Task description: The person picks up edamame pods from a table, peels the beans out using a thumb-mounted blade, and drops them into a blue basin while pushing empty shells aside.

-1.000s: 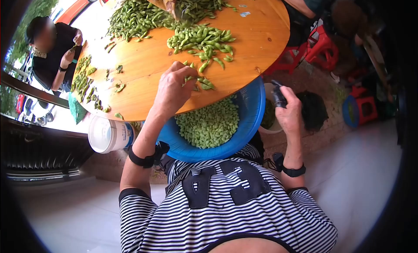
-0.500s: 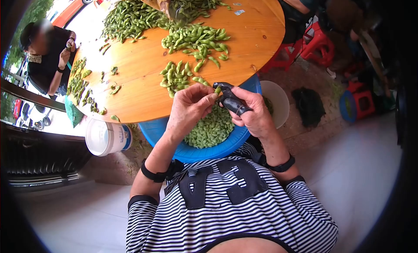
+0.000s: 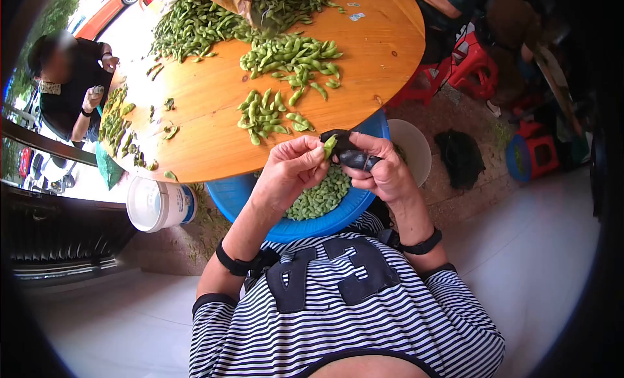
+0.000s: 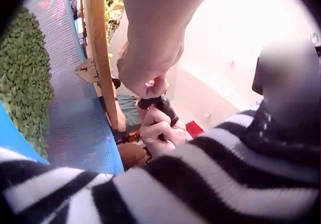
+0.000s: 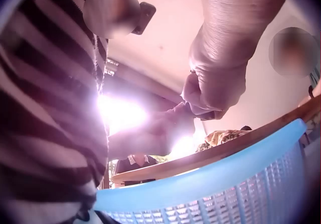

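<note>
In the head view my left hand pinches a green pod between thumb and fingertips. Right beside it my right hand grips a black tool, its dark end against the pod. Both hands are over the blue basket, where shelled green beans lie. A small group of pods rests on the wooden table just past my left hand. In the left wrist view the two hands meet around the black tool; the pod cannot be made out there.
A bigger pile of pods and a plastic bag cover the table's far side. A white bucket is at the left, and a pale bucket at the right. Another person sits at the left, near red stools across the room.
My left hand has come back from the table with a pod, and my right hand has brought the black tool leftward to it. Since half a second ago, the pod has tilted more upright.
</note>
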Motion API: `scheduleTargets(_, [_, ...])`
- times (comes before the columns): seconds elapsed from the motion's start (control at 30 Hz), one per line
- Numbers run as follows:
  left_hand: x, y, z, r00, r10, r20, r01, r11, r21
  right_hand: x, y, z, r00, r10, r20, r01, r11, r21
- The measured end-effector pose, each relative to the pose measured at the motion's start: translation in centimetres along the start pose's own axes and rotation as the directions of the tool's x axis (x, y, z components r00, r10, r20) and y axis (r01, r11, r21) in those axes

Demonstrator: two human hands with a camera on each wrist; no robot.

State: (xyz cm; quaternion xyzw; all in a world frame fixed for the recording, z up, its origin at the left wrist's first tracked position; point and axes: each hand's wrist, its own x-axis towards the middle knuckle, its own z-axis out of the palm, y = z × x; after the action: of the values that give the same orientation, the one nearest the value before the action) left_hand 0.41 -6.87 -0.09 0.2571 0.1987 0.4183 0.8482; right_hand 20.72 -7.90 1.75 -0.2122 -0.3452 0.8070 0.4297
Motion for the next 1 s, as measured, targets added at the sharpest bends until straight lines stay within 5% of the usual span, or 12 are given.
scheduleTargets(0.07, [-0.4,0.1,1.3,0.986,0.130,-0.107,-0.086,0.934,0.347,-0.2,0.6,-0.1,0.995,-0.040,-0.096,0.023,0.985,-0.174])
scheduleTargets(0.1, [-0.3,-0.3,1.4,0.985,0.131,-0.108,-0.086,0.933,0.348,-0.3,0.6,0.5,0.995,-0.040,-0.094,0.023,0.985,-0.173])
scheduleTargets(0.17, [-0.2,-1.1,1.3,0.936,0.317,-0.153,-0.194,0.826,0.529,-0.2,0.7,2.4,0.963,-0.222,-0.156,0.068,0.753,-0.655])
scheduleTargets(0.23, [-0.1,-1.5,1.0,0.925,0.312,-0.217,-0.146,0.819,0.556,-0.1,1.2,2.3,0.954,-0.244,-0.171,0.074,0.749,-0.658])
scheduleTargets(0.3, [0.5,-2.6,0.7,0.814,0.562,-0.146,-0.268,0.587,0.764,-0.1,1.5,2.2,0.935,-0.329,-0.131,0.082,0.563,-0.823])
scheduleTargets(0.33, [0.7,-2.6,0.5,0.703,0.708,0.071,-0.292,0.195,0.936,0.0,1.5,2.4,0.936,-0.328,-0.132,0.080,0.562,-0.823])
scheduleTargets(0.43, [0.7,-2.1,1.7,0.666,0.738,0.112,-0.306,0.133,0.943,0.3,1.3,2.8,0.915,-0.384,-0.124,0.133,0.577,-0.806])
scheduleTargets(0.6, [0.7,-1.6,0.4,0.733,0.679,0.035,-0.212,0.179,0.961,0.2,1.2,1.5,0.968,-0.115,-0.222,0.003,0.893,-0.450])
scheduleTargets(0.67, [0.3,-0.8,0.1,0.922,0.264,-0.282,-0.045,0.799,0.600,0.2,1.3,0.6,0.974,-0.085,-0.211,-0.015,0.901,-0.435])
scheduleTargets(0.73, [0.0,-0.3,-0.4,0.950,0.203,-0.238,-0.040,0.832,0.553,0.4,1.7,0.3,0.979,-0.057,-0.196,-0.031,0.908,-0.418])
scheduleTargets(0.8, [-0.2,-0.4,-0.1,0.964,0.139,-0.227,-0.011,0.873,0.488,0.7,2.2,0.5,0.915,-0.402,-0.037,0.157,0.438,-0.885])
scheduleTargets(1.0, [-0.6,-1.0,0.1,0.967,0.183,-0.177,-0.100,0.913,0.396,0.4,2.0,2.9,0.899,-0.436,0.032,0.153,0.245,-0.957])
